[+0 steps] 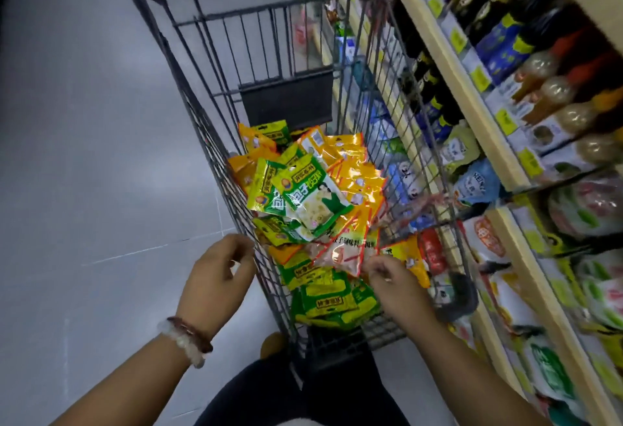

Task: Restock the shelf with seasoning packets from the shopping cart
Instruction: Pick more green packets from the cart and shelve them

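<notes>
I have the right hand [387, 277] down inside the shopping cart [215, 142], its fingertips pinching the lower edge of a clear packet with red and orange trim [340, 250] that lies on the heap of seasoning packets [303, 196]. The left hand [219, 273] hangs just outside the cart's left wire wall, fingers loosely curled around nothing, a beaded bracelet [183, 334] on that wrist. The shelf [472, 88] runs along the right side, just beside the cart. To do this pick well, I judge I should firm up the pinch before lifting, since the film looks slick and a fingertip hold on a corner could slip; better to gather several packets of one kind into a flat stack, bringing the left hand over the rim to support them from below, so they reach the shelf face-forward and sorted. I would also lift clear of the cart's wire wall on the shelf side so no corner snags on the mesh. As for writing, the green-and-white packets [308, 199] carry large Chinese characters that I read as 包子, and the clear packet shows a line that looks like 饺子调味料, though the blur makes me unsure. A pale blue pouch [477, 186] on the shelf appears to read HEINZ. The yellow price tags [480, 76] along the shelf edges are too smeared to read.
</notes>
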